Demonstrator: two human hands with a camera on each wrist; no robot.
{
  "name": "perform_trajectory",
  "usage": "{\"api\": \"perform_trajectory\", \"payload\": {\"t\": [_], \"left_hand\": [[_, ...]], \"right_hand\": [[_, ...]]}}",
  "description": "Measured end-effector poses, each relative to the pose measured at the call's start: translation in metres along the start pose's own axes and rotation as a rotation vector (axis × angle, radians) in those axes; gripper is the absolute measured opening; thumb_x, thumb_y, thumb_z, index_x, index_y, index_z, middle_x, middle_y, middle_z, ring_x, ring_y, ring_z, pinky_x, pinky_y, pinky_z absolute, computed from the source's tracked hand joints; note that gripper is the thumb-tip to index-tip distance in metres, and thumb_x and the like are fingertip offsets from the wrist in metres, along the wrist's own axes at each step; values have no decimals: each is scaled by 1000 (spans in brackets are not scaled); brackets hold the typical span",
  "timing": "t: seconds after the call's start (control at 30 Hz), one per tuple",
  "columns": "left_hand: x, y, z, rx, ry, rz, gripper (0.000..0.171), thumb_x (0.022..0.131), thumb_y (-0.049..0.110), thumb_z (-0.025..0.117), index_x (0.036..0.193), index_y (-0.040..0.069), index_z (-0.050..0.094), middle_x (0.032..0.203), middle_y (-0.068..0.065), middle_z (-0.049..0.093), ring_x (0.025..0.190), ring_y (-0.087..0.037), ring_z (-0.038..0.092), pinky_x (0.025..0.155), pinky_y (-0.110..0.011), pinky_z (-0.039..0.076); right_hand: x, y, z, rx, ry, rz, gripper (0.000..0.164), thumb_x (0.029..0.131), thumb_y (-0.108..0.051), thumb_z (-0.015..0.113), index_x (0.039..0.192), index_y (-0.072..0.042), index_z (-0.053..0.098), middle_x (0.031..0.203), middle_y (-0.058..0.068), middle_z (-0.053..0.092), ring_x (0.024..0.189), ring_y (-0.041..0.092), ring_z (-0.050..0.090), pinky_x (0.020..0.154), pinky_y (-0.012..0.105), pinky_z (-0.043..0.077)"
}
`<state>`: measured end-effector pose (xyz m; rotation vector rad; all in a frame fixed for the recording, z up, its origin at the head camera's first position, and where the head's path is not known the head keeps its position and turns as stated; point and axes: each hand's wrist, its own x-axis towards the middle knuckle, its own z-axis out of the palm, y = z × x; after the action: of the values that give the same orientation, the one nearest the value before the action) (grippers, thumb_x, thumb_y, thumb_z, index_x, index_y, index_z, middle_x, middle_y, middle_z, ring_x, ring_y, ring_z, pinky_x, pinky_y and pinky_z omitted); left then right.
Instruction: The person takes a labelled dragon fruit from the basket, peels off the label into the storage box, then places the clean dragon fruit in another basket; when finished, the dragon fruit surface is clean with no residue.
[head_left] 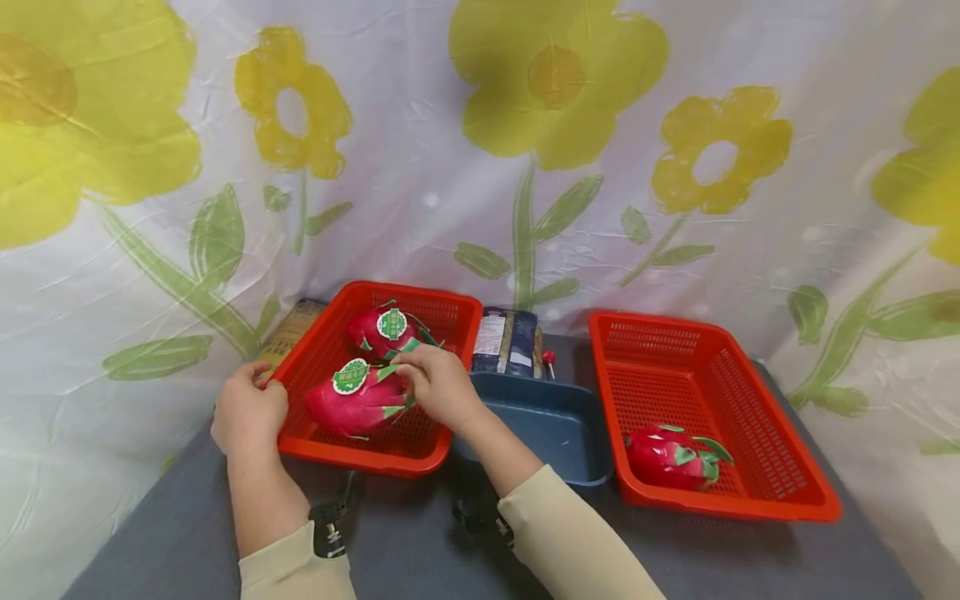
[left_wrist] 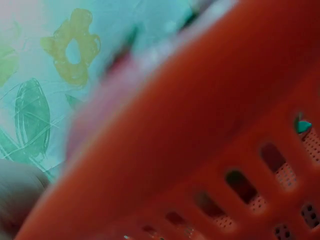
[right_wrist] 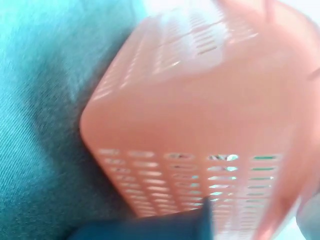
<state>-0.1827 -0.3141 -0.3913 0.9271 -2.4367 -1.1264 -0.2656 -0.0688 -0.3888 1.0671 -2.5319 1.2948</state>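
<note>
Front fruit (head_left: 333,414) lying in left basket (head_left: 360,458), just before rear fruit (head_left: 365,328). Right hand (head_left: 438,385) pinching front fruit's leafy end, fingers closed to thumb. Left hand (head_left: 250,410) curled, gripping basket's left rim. Blue tray (head_left: 543,429) between baskets. Right basket (head_left: 750,505) holds third fruit (head_left: 663,460). Bag (head_left: 504,343) behind tray, on tabletop (head_left: 765,575).

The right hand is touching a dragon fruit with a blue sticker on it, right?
Nearly! The sticker isn't blue: the head view shows it is green and white. The right hand is touching that dragon fruit, yes.
</note>
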Motion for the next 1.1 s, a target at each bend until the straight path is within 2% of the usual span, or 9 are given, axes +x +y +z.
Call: {"api": "perform_trajectory", "payload": {"t": [0.13, 0.27, 0.4, 0.57, 0.7, 0.83, 0.97, 1.1], "left_hand": [[-1, -1, -1, -7, 6, 3, 51, 98, 19, 42, 145, 5, 55, 133, -22, 60, 120, -47, 53, 93, -65, 39], [-1, -1, -2, -5, 0, 6, 51, 98, 18, 42, 146, 4, 54, 134, -23, 59, 120, -48, 52, 93, -65, 39], [1, 0, -3, -6, -2, 10, 51, 98, 18, 42, 145, 4, 54, 133, -23, 60, 119, -48, 53, 93, -65, 39], [1, -2, -2, -7, -9, 10, 50, 99, 18, 40, 145, 5, 55, 133, -22, 60, 119, -48, 53, 93, -64, 40], [0, -3, -3, -3, -17, 8, 50, 99, 19, 39, 145, 6, 54, 135, -22, 60, 119, -48, 53, 93, -63, 39], [1, -4, -3, -10, -20, 17, 50, 99, 19, 39, 145, 6, 55, 135, -21, 60, 119, -48, 53, 93, -64, 39], [2, -4, -3, -10, -23, 20, 50, 100, 20, 39, 146, 7, 54, 136, -21, 59, 119, -47, 53, 94, -64, 39], [3, -5, -2, -12, -33, 27, 50, 100, 19, 39, 146, 7, 54, 136, -22, 59, 120, -48, 53, 94, -65, 38]], "right_hand": [[-6, -14, -11, 45, 86, -45, 14, 98, -13, 68, 108, -10, 79, 89, -2, 66, 76, 8, 57, 68, 19, 52], [-13, -32, -24, 111, 145, -47, 14, 98, -13, 68, 105, -9, 79, 88, 2, 66, 74, 11, 57, 65, 23, 54], [-22, -47, -39, 208, 189, 35, 15, 100, -12, 66, 106, -7, 78, 83, 6, 64, 69, 13, 58, 60, 24, 53], [-38, -58, -61, 322, 253, 144, 16, 102, -8, 62, 109, -4, 76, 72, 9, 61, 66, 18, 58, 53, 26, 47], [-53, -61, -83, 322, 309, 169, 16, 101, -8, 63, 109, -4, 77, 73, 9, 63, 67, 21, 59, 56, 26, 50], [-73, -59, -109, 266, 353, 178, 16, 100, -6, 64, 108, -4, 78, 72, 8, 64, 67, 23, 60, 54, 25, 47], [-103, -49, -130, 179, 372, 209, 15, 100, -6, 65, 107, -4, 77, 71, 8, 64, 67, 24, 59, 52, 26, 45], [-141, -35, -139, 137, 367, 299, 13, 100, -7, 66, 107, -6, 77, 72, 8, 62, 68, 24, 58, 53, 25, 47]]}}
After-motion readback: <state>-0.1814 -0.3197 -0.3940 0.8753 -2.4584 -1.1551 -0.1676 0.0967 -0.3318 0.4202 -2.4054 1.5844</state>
